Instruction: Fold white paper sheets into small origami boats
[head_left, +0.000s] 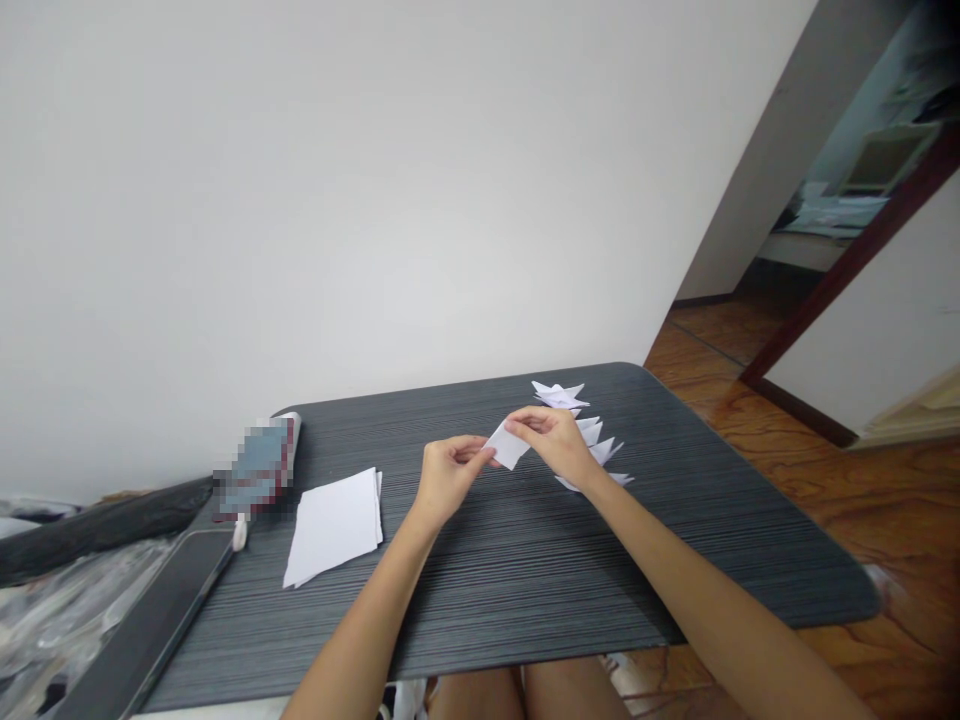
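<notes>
A small folded piece of white paper is held up above the dark table between my two hands. My left hand pinches its left corner between thumb and fingers. At the upper right edge, my right hand grips the same paper, thumb in front and fingers behind. Several pointed folded paper pieces lie on the table behind and beside my right hand, which partly hides them. To the left of my left hand rests a stack of white paper sheets, its edges slightly uneven.
The dark wood-grain table stands against a white wall. A blurred-out packet lies at its left end, near a long dark flat panel. Clear plastic wrapping is heaped farther left. A doorway opens at the right over wooden flooring.
</notes>
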